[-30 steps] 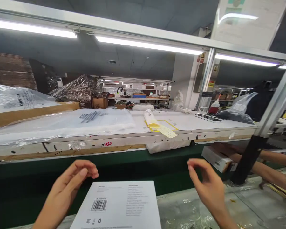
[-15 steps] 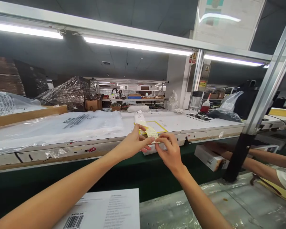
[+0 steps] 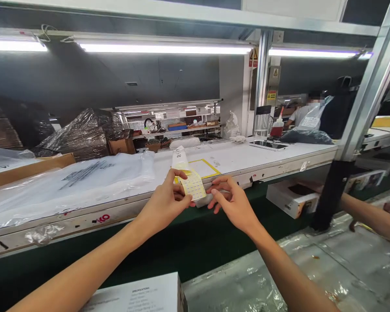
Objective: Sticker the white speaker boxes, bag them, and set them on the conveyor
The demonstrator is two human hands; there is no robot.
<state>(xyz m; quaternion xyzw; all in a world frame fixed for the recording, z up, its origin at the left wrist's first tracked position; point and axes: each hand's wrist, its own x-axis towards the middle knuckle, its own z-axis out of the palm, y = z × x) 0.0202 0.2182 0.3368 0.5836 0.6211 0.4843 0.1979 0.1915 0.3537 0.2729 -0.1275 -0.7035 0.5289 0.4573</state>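
My left hand (image 3: 164, 203) pinches the hanging end of a strip of small yellow stickers (image 3: 193, 186) at the front edge of the white shelf (image 3: 253, 158). The strip runs back onto the shelf over a yellow-outlined square. My right hand (image 3: 232, 203) is just right of the strip, fingers bent and close together near its lower edge; whether they hold a sticker I cannot make out. A white printed box (image 3: 139, 297) lies below, near me.
Clear plastic bags (image 3: 84, 177) cover the shelf's left part. A red-tipped bottle (image 3: 277, 125) and a dark tray stand at the right. A metal post (image 3: 360, 108) rises on the right; another person's arm (image 3: 370, 214) reaches beside a white box (image 3: 290, 201).
Both hands rose from above the white box to the sticker strip. The left hand took hold of it and lifted its end; the view tilted down and left.
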